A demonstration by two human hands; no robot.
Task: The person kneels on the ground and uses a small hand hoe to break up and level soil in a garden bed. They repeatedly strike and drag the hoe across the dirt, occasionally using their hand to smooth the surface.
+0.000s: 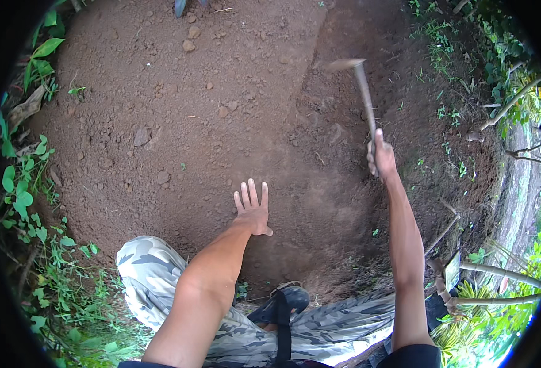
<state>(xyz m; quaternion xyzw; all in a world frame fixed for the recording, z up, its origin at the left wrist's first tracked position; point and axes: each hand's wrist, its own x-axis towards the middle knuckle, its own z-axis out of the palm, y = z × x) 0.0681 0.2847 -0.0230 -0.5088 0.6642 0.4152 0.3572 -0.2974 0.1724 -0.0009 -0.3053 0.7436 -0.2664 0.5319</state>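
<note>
My right hand (382,155) is closed around the lower handle of a short hand hoe (367,101). The hoe points away from me, its blurred blade at the top turned to the left over the brown soil (206,110). With fingers spread, my left hand (253,211) is palm down on or just above the loose soil, in front of my knees, holding nothing. Small clods and stones lie scattered in the soil, among them a larger stone (142,136) at the left. Beyond my left hand, a darker, rougher strip of ground runs below the hoe.
Leafy green plants (22,198) border the soil at the left, beside a piece of dead wood (27,106). Small weeds (440,55) and bare branches (512,103) stand at the right. My camouflage trousers (151,267) and dark shoe (293,296) are close below.
</note>
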